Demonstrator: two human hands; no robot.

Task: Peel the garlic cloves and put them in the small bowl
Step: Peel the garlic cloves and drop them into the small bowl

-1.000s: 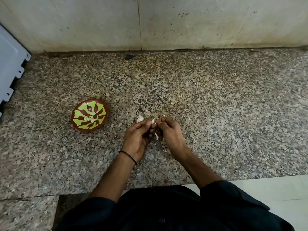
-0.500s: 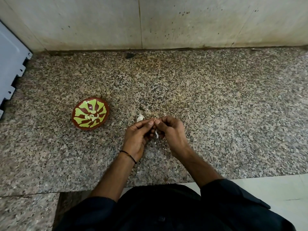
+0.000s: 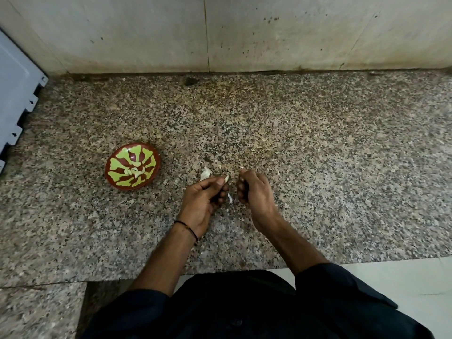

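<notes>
A small red bowl with a yellow-green pattern sits on the granite counter to the left, with several pale peeled cloves in its middle. My left hand pinches a garlic clove between thumb and fingers. My right hand is just to its right, fingers curled, with a tiny scrap of peel at its fingertips. A gap now separates the two hands. Loose white peel lies on the counter just beyond my left hand, and a strip of peel shows between the hands.
The speckled granite counter runs back to a stained wall. A grey-blue stepped panel stands at the far left. The counter's front edge is near my body, with white floor tile at the lower right.
My hands were touching around the clove; they have now pulled apart, the right hand drawing a bit of peel away to the right.
</notes>
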